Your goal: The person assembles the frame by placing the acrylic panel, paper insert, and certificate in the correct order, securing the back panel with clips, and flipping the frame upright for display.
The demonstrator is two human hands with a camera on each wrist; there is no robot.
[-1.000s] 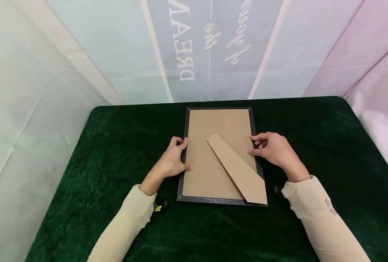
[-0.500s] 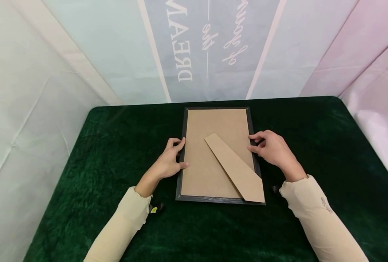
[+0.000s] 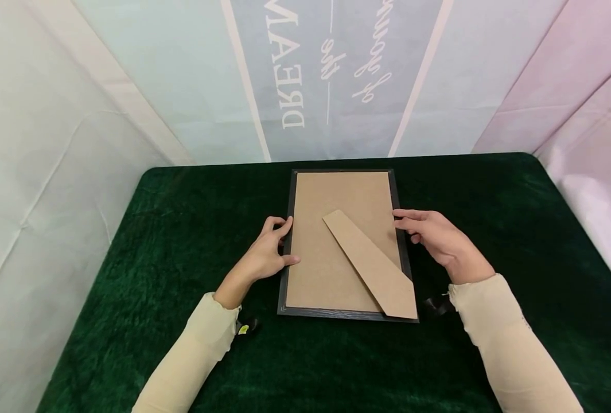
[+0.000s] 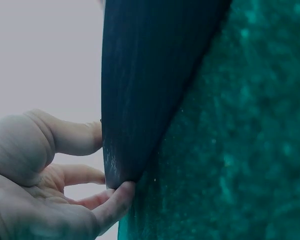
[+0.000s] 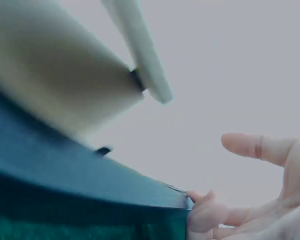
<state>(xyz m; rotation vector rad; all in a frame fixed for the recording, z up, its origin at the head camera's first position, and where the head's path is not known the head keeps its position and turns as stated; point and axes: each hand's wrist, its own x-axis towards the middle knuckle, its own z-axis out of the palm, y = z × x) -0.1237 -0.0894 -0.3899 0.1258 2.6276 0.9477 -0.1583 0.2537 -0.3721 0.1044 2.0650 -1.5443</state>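
Green cloth-covered tabletop (image 3: 129, 310), pale printed backdrop (image 3: 176, 86) at twelve o'clock. Left hand (image 3: 264, 258) at nine o'clock of the picture frame (image 3: 326, 258), gripping its black rim (image 3: 331, 314) between thumb and fingers. Frame lies back side up, mid-tabletop; tan stand leg (image 3: 374, 269) runs from near its middle to the corner between four and five o'clock. Right hand (image 3: 436, 234) at three o'clock: fingers loosely extended, tips touching the rim, thumb apart.

A curtained, booth-like workspace; the kind of building around it cannot be told. I work over a table (image 3: 191, 229) covered in dark green, plush-looking cloth (image 3: 336, 361). Facing me is a pale blue backdrop (image 3: 197, 69) printed with sideways lettering (image 3: 287, 75); creased white sheeting (image 3: 42, 172) hangs to my left and pinkish sheeting (image 3: 579, 86) to my right.
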